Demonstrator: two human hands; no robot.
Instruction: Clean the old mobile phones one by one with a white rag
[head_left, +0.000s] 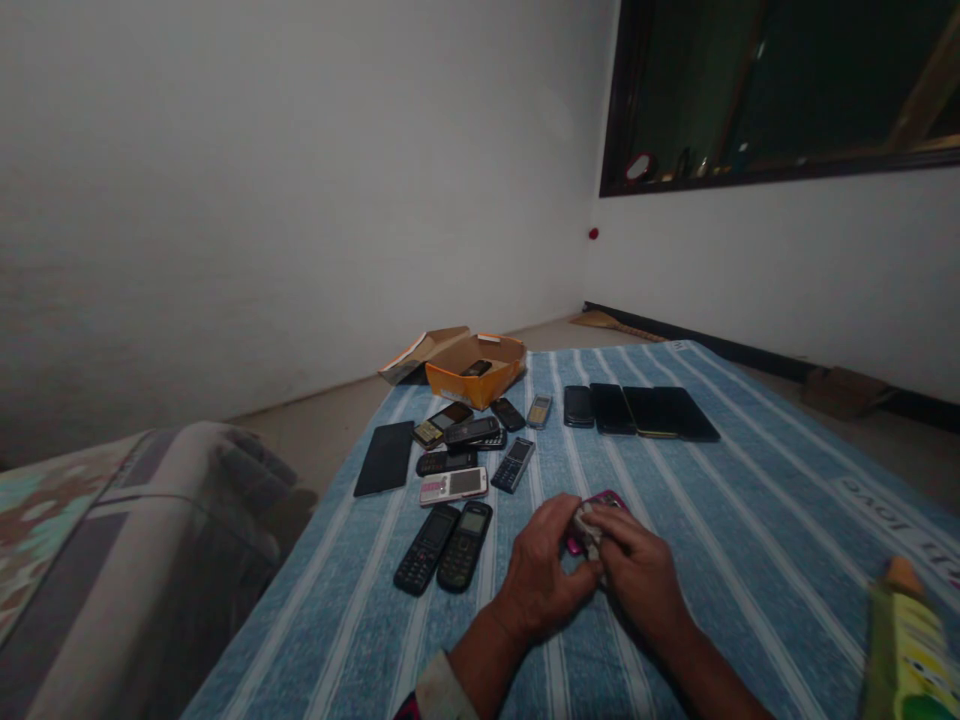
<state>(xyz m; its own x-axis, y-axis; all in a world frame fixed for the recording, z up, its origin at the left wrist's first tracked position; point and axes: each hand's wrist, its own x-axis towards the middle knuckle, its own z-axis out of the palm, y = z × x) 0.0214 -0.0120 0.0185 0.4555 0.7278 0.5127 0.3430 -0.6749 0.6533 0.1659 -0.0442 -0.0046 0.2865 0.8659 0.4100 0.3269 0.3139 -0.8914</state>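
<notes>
Close together at the front middle of the cloth-covered surface, my left hand [536, 575] and my right hand [645, 575] both have their fingers bent inward. Between them is a pink mobile phone [611, 497], mostly covered by my fingers. My left hand grips the phone by its left side. My right hand pinches a crumpled whitish tissue or cloth [586, 528] against it. Left of my hands, two dark keypad phones [464, 548] lie side by side. Beyond them are a white-and-pink phone [454, 486] and a grey keypad phone [514, 465].
An orange cardboard box [476, 385] with its lid open stands at the back, a phone inside. Several dark smartphones [615, 410] lie in a row at back right. A black tablet-like slab [384, 458] is at left. A yellow-green packet [911, 650] is at front right.
</notes>
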